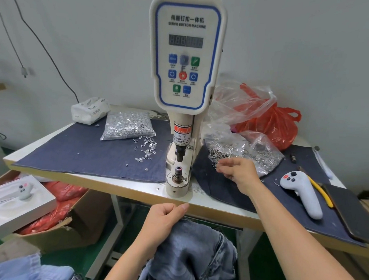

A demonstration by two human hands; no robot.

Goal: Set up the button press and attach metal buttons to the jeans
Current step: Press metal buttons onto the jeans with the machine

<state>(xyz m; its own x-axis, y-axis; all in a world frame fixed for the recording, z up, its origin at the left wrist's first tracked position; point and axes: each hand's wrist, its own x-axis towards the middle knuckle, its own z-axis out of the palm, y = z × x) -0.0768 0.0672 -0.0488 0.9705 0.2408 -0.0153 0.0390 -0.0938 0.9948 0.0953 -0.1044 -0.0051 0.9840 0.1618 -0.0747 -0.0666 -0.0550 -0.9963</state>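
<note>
My right hand [237, 170], right of centre in the frame, reaches over the denim cloth [82, 153] with its fingertips drawn together at the mouth of the open bag of button caps [249, 151]; it appears to be pinching a cap, though I cannot tell whether anything is actually between the fingers. My left hand [164, 216], at lower centre, is curled with the thumb against the table edge [117, 186] and seems to grip the waistband of the jeans [190, 255], which hang below the table in my lap, held ready just under the press. The button press [183, 75] stands at centre, its lower die [178, 171] bare and the upper punch [180, 151] raised above it, so neither part is loaded yet. The display [185, 41] shows no lit figures that I can read. The bag of tacks [127, 125], left of the column, has spilled loose tacks [146, 148] within easy reach, mirroring the caps on the other side: one part for each hand, I judge. A grey handheld controller [300, 191] lies at right, beside yellow-handled pliers [322, 193]. A red plastic bag [272, 123] sits behind.
</note>
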